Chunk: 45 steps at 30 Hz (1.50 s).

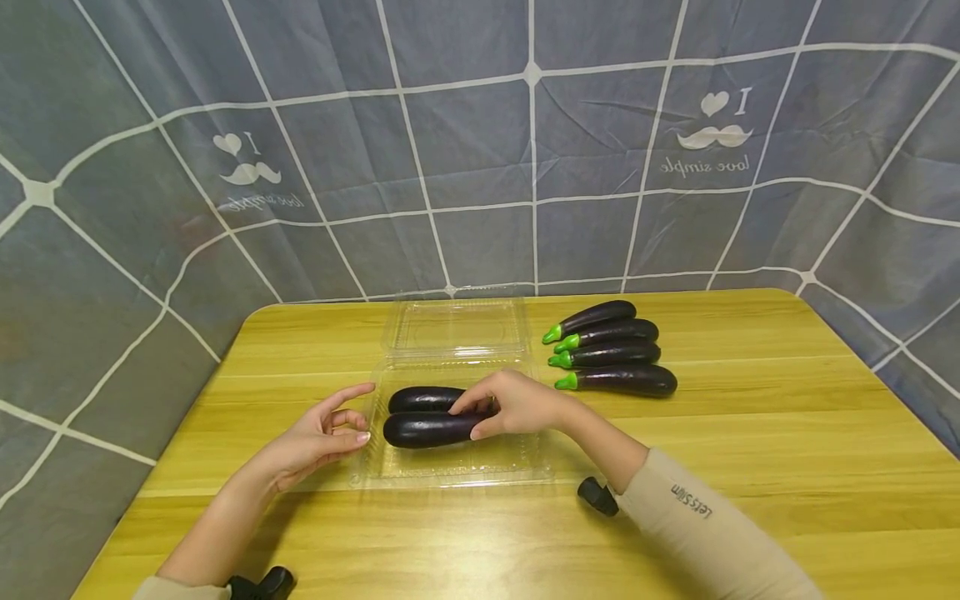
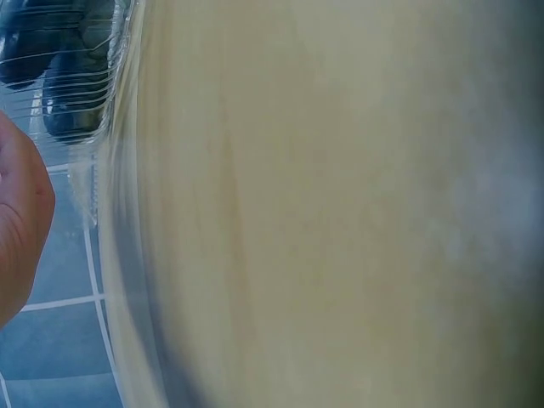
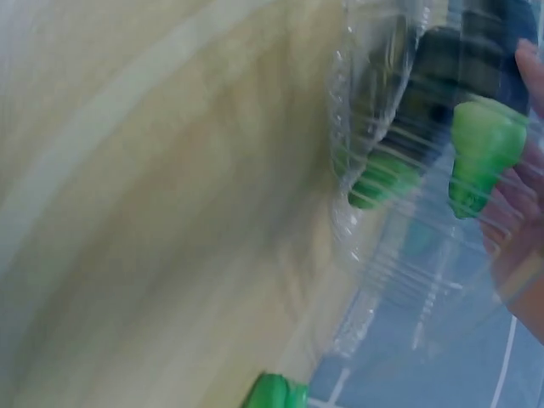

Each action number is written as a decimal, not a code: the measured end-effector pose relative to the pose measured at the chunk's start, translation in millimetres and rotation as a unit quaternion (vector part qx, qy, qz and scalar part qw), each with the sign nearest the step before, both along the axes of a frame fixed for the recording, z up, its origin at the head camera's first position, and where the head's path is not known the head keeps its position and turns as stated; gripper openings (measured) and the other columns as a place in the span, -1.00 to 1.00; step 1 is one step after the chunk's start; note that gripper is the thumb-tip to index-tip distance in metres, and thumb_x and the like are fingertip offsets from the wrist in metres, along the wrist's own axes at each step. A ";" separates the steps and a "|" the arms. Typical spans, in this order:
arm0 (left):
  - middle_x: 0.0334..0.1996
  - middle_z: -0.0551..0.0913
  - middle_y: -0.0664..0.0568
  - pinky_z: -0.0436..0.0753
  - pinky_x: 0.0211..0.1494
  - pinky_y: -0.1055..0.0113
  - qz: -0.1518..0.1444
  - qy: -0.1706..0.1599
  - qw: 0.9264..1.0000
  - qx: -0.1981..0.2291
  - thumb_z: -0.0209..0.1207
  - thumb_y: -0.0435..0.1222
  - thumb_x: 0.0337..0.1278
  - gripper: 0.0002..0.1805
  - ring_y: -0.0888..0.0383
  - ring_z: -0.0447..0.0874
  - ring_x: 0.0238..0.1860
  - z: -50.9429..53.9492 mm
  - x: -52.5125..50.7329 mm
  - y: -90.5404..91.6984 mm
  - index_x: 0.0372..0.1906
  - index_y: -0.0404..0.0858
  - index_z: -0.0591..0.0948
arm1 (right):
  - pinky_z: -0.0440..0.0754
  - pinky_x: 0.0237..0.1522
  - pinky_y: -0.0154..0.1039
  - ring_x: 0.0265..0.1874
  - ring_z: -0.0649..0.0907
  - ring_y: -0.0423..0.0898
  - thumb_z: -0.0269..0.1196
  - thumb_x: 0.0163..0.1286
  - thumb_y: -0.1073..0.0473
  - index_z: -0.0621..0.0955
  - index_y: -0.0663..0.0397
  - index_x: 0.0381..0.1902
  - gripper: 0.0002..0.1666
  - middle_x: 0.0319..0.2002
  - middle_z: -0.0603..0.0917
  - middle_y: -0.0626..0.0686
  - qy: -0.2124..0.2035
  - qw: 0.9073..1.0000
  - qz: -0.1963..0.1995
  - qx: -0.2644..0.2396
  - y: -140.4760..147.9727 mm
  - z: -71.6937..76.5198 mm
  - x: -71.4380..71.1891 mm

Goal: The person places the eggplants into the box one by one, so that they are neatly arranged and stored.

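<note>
Eggplant (image 1: pixel 423 431) with dark, shiny skin lies inside a clear plastic box (image 1: pixel 450 481), in the grasp of the right hand (image 1: pixel 517 403): the thumb is on its near side and the fingers bend over toward its far side. A second eggplant (image 1: pixel 420 398) lies just behind it, in the same direction. In the right wrist view, green stems (image 3: pixel 486 149) of these two show through the clear plastic. The left hand (image 1: pixel 318 437) is released, with its fingers loosely apart at the left edge of the box; whether it touches this edge, I cannot tell. The lid (image 1: pixel 459 327) is open toward the far side. The box stands on a wooden bench (image 1: pixel 750 408), and to the right of it four more eggplants (image 1: pixel 615 353) lie in a row, with their green tops (image 1: pixel 566 381) to the left. Behind hangs a grey cloth (image 1: pixel 480 150) with white lines.
</note>
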<state>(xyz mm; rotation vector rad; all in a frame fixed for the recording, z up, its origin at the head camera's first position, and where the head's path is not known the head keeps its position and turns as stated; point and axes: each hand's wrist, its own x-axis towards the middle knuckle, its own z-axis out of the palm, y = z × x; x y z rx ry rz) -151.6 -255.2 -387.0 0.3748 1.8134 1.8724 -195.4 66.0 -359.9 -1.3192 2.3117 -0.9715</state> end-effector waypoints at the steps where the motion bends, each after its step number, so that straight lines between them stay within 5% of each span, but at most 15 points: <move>1: -0.30 0.49 0.14 0.59 -0.13 0.44 -0.001 0.000 1.000 0.001 0.13 -0.51 0.14 -0.23 0.30 0.55 -0.26 0.1 0.1 0.0 0.42 -0.20 0.08 | 0.55 -0.21 -0.38 -0.26 0.57 -0.25 0.33 0.19 0.22 0.63 0.10 0.01 -0.62 -0.13 0.66 -0.04 0.000 1.000 0.001 0.000 -0.6 -1.6 0.4; 22: -0.29 0.49 0.13 0.59 -0.14 0.45 0.001 0.003 1.000 0.004 0.13 -0.52 0.14 -0.21 0.31 0.55 -0.28 -1.5 -0.6 -0.1 0.42 -0.26 0.04 | 0.55 -0.18 -0.35 -0.24 0.59 -0.17 0.35 0.17 0.24 0.65 0.07 -0.02 -0.62 -0.12 0.67 -0.04 0.038 0.999 -0.027 0.026 -11.7 -13.0 5.0; 45: -0.28 0.48 0.12 0.59 -0.14 0.44 0.003 -0.002 1.000 0.004 0.13 -0.52 0.14 -0.24 0.29 0.55 -0.27 -0.6 -1.1 0.4 0.41 -0.20 0.09 | 0.56 -0.15 -0.28 -0.16 0.61 -0.10 0.36 0.14 0.24 0.66 0.06 -0.04 -0.63 -0.08 0.67 -0.02 0.033 0.995 -0.086 0.027 -13.2 -18.9 6.2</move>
